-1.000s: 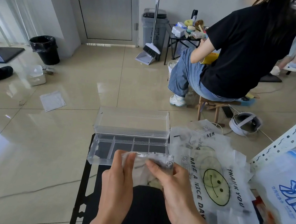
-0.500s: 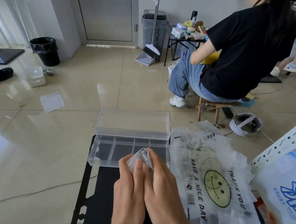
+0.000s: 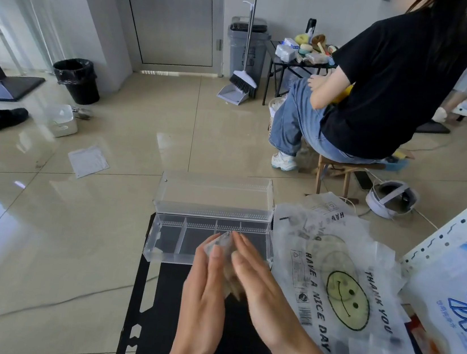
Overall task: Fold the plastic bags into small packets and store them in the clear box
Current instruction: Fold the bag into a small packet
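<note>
A small folded packet of translucent plastic bag (image 3: 222, 243) is pressed between my two flat palms, its tip showing above the fingers. My left hand (image 3: 205, 289) and my right hand (image 3: 263, 281) hold it just in front of the clear box (image 3: 163, 252), over the box's middle compartments. The box stands open on a black table (image 3: 150, 299), its lid (image 3: 212, 195) tipped back and several dividers visible inside. A pile of flat plastic bags (image 3: 342, 289) with a yellow smiley and "THANK YOU" print lies to the right of the box.
A person in a black shirt (image 3: 387, 78) sits on a wooden stool (image 3: 343, 170) beyond the table. A white metal rack (image 3: 451, 229) with a blue-printed bag (image 3: 464, 308) stands at the right. On the tiled floor lie a white headset (image 3: 389, 199) and a loose bag (image 3: 87, 161).
My hands folded the wide bag down into a narrow packet, came together palm to palm around it, and moved forward toward the clear box.
</note>
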Available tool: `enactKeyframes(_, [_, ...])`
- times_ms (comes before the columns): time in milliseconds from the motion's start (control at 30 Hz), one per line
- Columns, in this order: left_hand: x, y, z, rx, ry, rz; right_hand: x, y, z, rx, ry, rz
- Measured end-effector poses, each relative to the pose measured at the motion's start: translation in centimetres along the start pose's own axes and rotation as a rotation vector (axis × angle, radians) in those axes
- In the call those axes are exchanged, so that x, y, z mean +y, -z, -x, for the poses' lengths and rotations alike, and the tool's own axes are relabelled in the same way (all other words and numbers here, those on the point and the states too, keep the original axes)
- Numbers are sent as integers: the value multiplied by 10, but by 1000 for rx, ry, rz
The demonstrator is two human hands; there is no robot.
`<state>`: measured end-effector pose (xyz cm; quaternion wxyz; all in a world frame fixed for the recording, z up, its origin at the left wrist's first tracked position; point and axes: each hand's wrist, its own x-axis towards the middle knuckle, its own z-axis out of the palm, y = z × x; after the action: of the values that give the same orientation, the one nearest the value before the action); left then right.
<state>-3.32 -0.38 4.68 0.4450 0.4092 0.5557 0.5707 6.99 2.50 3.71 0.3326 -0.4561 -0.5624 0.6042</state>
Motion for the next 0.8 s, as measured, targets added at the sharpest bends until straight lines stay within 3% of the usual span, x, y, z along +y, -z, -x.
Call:
enactKeyframes(67, [1,2,-3,40,21,42,6,1,2,68,72,-7])
enactKeyframes(133, [1,4,-5,59,40,73,6,1,1,138,22,-78])
enactKeyframes(233, [1,9,-9,61,59,82,-3,4,5,113,-122,-82])
enactKeyframes(500, [-5,18,-17,-16,184,193,-8,7,6,155,-68,-39])
enactKeyframes(600, [-5,18,-19,-37,186,168,-13,8,8,104,-97,-54])
enactKeyframes(800, [-10,14,-19,-47,107,76,-9,10,6,196,-59,36])
